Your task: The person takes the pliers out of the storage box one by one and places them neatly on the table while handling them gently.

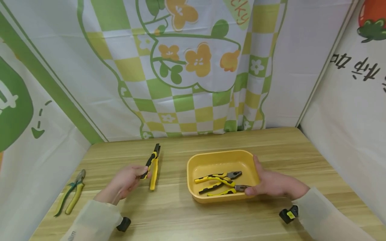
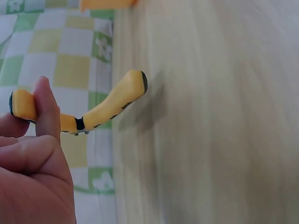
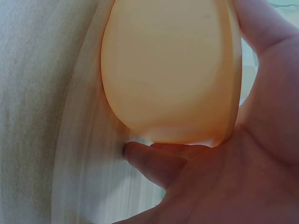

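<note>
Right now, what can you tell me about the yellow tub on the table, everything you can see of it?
The yellow tub is a shallow, roughly rectangular container with rounded corners, a thin rim and smooth, plain walls that look like plastic. It has no lid on and faces open side up, seemingly sitting on the wooden table. Two pairs of pliers with yellow-and-black handles lie inside, overlapping. The person's right hand grips its right end. Its underside is hidden.
</note>
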